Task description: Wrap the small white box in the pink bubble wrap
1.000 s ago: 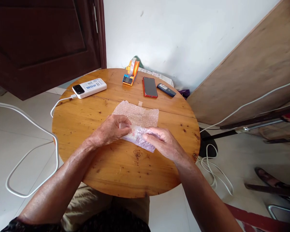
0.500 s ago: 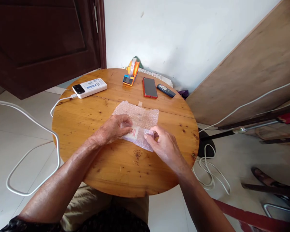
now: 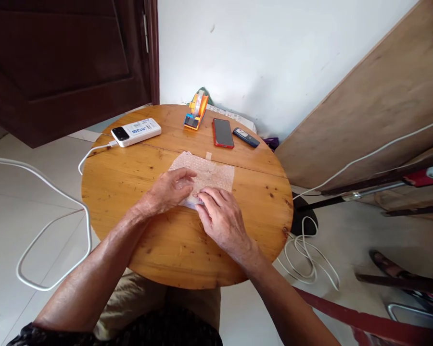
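A sheet of clear bubble wrap point(image 3: 212, 173) lies in the middle of a round wooden table point(image 3: 130, 192), folded over something small that is now hidden. My left hand point(image 3: 166, 192) rests on the wrap's left edge with fingers curled and pressing down on it. My right hand point(image 3: 222, 218) lies over the wrap's near edge, fingers together and pressed flat on the fold. A short piece of tape point(image 3: 209, 155) sticks at the wrap's far edge.
At the table's far side lie a white power bank point(image 3: 136, 132) with a white cable point(image 3: 50, 202), an orange tape dispenser point(image 3: 196, 111), a red-cased phone point(image 3: 222, 132) and a small dark phone point(image 3: 246, 137). A wooden board point(image 3: 364, 96) leans at right; cables point(image 3: 306, 254) coil on the floor.
My right hand moved left from the wrap's right corner onto its near edge, folding the wrap over the small labelled thing, which no longer shows. The left hand stayed put.
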`<state>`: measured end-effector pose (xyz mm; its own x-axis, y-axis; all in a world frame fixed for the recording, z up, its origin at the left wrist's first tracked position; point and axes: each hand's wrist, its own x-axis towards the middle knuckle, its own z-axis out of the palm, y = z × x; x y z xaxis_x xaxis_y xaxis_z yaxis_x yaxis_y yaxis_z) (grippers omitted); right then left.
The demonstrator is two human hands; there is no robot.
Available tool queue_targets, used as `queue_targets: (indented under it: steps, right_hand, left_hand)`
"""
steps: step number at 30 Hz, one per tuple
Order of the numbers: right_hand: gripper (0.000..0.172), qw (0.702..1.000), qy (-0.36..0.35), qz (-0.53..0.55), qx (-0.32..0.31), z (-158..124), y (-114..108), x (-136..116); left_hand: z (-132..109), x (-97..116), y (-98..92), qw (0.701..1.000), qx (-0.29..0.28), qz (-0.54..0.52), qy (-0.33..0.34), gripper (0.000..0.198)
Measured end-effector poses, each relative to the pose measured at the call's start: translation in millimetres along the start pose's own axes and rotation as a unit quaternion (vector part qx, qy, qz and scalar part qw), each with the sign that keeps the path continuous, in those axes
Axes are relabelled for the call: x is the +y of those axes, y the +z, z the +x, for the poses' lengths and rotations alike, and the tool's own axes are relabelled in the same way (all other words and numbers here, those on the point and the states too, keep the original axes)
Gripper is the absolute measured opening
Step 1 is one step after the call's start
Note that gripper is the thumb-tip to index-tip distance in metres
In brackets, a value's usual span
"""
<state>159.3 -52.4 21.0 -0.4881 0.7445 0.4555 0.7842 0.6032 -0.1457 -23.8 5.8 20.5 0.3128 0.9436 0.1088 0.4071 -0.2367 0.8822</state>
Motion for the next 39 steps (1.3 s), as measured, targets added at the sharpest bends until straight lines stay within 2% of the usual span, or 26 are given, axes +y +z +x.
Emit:
queue_targets:
  steps: [3, 8, 11, 15, 17, 21, 25, 28, 31, 34, 37, 39]
  right_hand:
    - [0.020, 1.000, -0.017, 0.018, 0.003, -1.6, 1.9, 7.2]
    - [0.019, 0.997, -0.062, 0.053, -0.003, 5.0, 2.8, 22.4]
    - [0.020, 0.995, -0.069, 0.068, -0.001, 6.2, 5.4, 27.6]
    - [0.024, 0.998, -0.053, 0.027, -0.001, 3.1, 7.0, 23.4]
    - [0.029, 0.998, -0.054, -0.017, -0.020, 3.3, 3.7, 17.9]
    - [0.046, 0.990, -0.055, -0.098, -0.090, 9.2, -9.0, 4.6]
    - [0.048, 0.980, -0.056, -0.135, -0.135, 14.9, -17.9, -5.6]
    - [0.046, 0.976, -0.057, -0.149, -0.149, 17.4, -19.2, -9.7]
    - [0.042, 0.973, -0.057, -0.159, -0.154, 19.5, -18.4, -11.4]
    - [0.038, 0.973, -0.064, -0.162, -0.150, 20.5, -16.6, -11.1]
    - [0.037, 0.976, -0.064, -0.155, -0.135, 19.3, -13.4, -9.4]
    - [0.037, 0.981, -0.061, -0.144, -0.118, 17.7, -10.4, -8.0]
  left_hand:
    - [-2.0, -2.1, -1.8, 1.000, 0.010, 0.021, -0.013, 0.041]
    - [-0.6, -2.8, 0.0, 0.998, 0.025, 0.065, -0.013, 0.035]
    - [-5.9, -3.2, -6.7, 0.990, 0.084, 0.109, -0.035, 0.030]
    - [-26.7, -5.5, -25.0, 0.965, 0.154, 0.203, -0.069, 0.039]
    - [-39.2, -6.6, -32.5, 0.949, 0.154, 0.252, -0.109, 0.046]
    - [-52.9, -4.1, -35.9, 0.929, 0.108, 0.291, -0.201, 0.052]
    - [-46.0, 3.9, -29.1, 0.926, 0.084, 0.280, -0.237, 0.050]
    - [-37.3, 4.6, -24.9, 0.929, 0.068, 0.276, -0.236, 0.036]
    - [-33.5, -2.7, -24.3, 0.947, 0.062, 0.216, -0.229, 0.026]
    - [-34.6, -9.6, -24.7, 0.967, 0.057, 0.073, -0.236, 0.021]
    - [-34.2, -6.4, -20.0, 0.968, 0.078, -0.072, -0.226, 0.017]
    - [-30.1, 0.6, -12.3, 0.966, 0.107, -0.134, -0.196, 0.015]
